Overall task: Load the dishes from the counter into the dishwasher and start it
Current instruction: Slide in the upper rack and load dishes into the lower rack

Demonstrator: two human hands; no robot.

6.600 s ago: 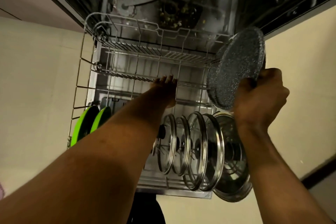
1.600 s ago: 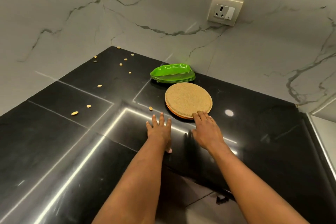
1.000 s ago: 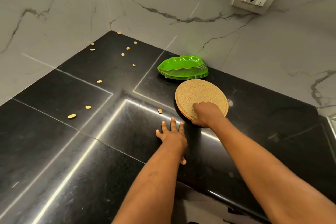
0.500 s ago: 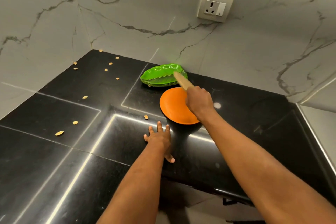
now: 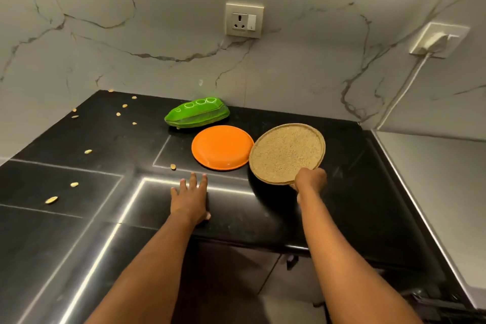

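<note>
over the right side of the black table (image 5: pixel 79 218), a round tan speckled plate (image 5: pixel 286 152) is tipped up, its face turned toward the camera and its far rim highest. the right hand (image 5: pixel 310 180) grips its near rim, fingers curled around it. just to its left an orange plate (image 5: pixel 222 147) lies flat. behind that, stacked green leaf-shaped dishes (image 5: pixel 197 113) run lengthwise from near-left to far-right. the left hand (image 5: pixel 189 200) rests flat on the table, fingers straight and spread.

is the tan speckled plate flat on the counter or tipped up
Tipped up: the right hand grips the tan plate by its near rim, speckled side toward the camera.
</note>
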